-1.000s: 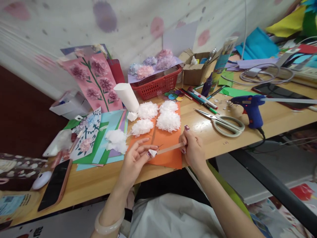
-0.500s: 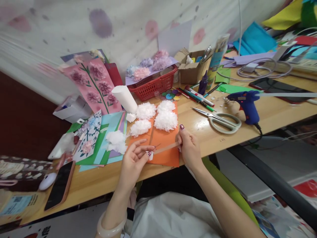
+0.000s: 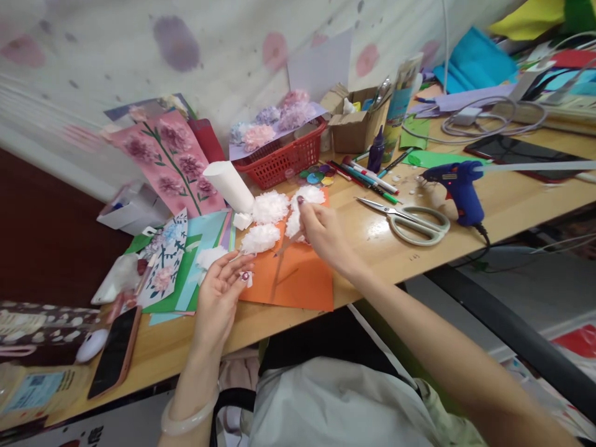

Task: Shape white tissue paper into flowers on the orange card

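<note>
My left hand (image 3: 218, 299) hovers over the table's front edge, its fingertips pinched on a small white scrap (image 3: 247, 279). My right hand (image 3: 322, 233) is raised over the orange paper sheet (image 3: 298, 282), fingers closed on a thin pale strip (image 3: 284, 248) that slants down to the left. It is right beside the white tissue flowers (image 3: 270, 207) lying at the sheet's far end. Another white tissue flower (image 3: 212, 256) lies on the stacked coloured sheets (image 3: 186, 273), just beyond my left hand.
Scissors (image 3: 412, 221) and a blue glue gun (image 3: 459, 189) lie right of the orange sheet. Behind are markers (image 3: 367, 176), a red basket (image 3: 285, 162), a cardboard box (image 3: 354, 131) and a white paper roll (image 3: 230, 184). A phone (image 3: 115, 352) and mouse (image 3: 92, 344) sit front left.
My right hand has lifted away toward the white flowers with the strip. My left hand has drifted left with the white scrap, so the two hands are further apart.
</note>
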A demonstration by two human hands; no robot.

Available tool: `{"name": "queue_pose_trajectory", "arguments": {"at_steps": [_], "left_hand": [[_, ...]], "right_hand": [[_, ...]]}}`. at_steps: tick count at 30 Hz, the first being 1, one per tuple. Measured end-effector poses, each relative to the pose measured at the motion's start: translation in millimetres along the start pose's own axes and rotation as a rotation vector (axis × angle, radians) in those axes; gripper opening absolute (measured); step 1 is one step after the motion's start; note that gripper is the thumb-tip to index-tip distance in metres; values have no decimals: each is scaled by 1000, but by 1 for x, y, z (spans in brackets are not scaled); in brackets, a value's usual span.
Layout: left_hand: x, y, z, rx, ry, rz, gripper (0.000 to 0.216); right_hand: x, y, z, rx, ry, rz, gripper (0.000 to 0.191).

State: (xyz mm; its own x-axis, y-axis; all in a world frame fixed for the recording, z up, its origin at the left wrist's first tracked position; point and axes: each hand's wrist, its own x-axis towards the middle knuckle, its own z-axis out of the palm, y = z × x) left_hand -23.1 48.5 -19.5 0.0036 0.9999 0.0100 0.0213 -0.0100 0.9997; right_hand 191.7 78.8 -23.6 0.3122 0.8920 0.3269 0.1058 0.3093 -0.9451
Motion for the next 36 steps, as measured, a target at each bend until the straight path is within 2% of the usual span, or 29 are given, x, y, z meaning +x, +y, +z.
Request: {"name": "queue_pose_trajectory", "arguments": {"at_steps": [3,7,12,17,24,29,36], "left_hand": [[8,0,-2,20,38,38,54],[18,1,-9,90,57,73,50],[23,4,-12,153,-28,86,43],[26,4,-3,185,-107,66,37],[52,-10,13,356,-74,226,39],[72,-21,14,517,-135,308,40],[77,-18,16,605,-131,364,44]], "right_hand": [[20,9,17,-112,-75,-86,57],[27,19,27,-148,-63,-151,56],[26,23,25,-137,-59,-133,55],[30,26,23,-102,-33,-110,57],[34,27,25,-100,-7,-144,63],[34,28,25,-107,3,-130,61],[29,25,23,-77,45,-177,59]]}}
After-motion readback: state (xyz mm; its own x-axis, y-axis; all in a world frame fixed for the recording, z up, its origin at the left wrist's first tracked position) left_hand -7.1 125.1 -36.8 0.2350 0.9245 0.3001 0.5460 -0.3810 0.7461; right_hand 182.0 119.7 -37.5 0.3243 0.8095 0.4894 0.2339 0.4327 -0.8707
